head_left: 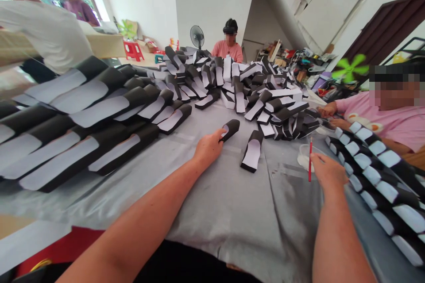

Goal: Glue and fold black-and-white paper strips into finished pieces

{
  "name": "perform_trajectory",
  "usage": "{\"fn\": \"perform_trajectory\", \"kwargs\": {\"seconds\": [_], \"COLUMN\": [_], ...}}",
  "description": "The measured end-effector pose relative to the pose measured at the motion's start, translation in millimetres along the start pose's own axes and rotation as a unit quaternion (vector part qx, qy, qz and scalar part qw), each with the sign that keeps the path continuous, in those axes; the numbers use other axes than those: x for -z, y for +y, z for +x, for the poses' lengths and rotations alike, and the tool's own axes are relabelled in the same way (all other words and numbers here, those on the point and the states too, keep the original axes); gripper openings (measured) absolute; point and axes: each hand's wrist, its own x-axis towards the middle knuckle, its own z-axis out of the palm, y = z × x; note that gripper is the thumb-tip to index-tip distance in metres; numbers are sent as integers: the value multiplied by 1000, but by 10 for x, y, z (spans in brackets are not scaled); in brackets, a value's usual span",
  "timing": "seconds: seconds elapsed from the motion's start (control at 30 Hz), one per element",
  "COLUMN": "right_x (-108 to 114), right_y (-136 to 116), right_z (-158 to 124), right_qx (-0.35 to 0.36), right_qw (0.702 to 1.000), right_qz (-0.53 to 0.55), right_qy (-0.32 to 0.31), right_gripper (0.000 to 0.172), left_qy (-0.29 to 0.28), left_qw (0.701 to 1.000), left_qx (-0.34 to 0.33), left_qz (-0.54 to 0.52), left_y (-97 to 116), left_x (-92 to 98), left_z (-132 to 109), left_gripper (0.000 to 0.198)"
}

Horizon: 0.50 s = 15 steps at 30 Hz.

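Note:
My left hand is closed on the near end of a black-and-white paper shoe, thumb on top, over the middle of the table. Another paper shoe lies just right of it, its white sole part facing me. On the right, my right hand pinches a thin red stick, held upright, that looks like a pencil or brush handle. A clear container with white stuff sits directly behind the stick, partly hidden by it.
Stacked paper shoes cover the left side, and a loose heap fills the back. Neat rows stand at right. A grey cloth covers the table. A person in pink sits right, another opposite.

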Motion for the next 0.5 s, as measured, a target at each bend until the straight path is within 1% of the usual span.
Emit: {"fn": "perform_trajectory", "kwargs": {"seconds": [0.13, 0.23, 0.3, 0.37, 0.5], "right_x": [1, -8, -22, -35, -50], "right_y": [-76, -126, -135, -125, -80], "right_z": [-61, -105, -111, -100, -65], "right_qx": [-1, 9, 14, 15, 0], "right_qw": [1000, 999, 1000, 1000, 1000], "right_qz": [-17, -21, -15, -6, 5], "right_qy": [-16, -23, -15, -4, -11], "right_gripper": [37, 43, 45, 42, 34], "left_qy": [-6, -5, -3, -2, -7], "left_qw": [1000, 1000, 1000, 1000, 1000], "left_qx": [2, -3, -4, -5, -3], "left_qz": [2, 1, 1, 2, -1], "left_y": [-1, -8, -10, -9, -3], "left_x": [-11, -19, -21, -17, -10], "left_z": [-5, -4, -3, -2, -4], "left_gripper": [48, 48, 48, 48, 48]}}
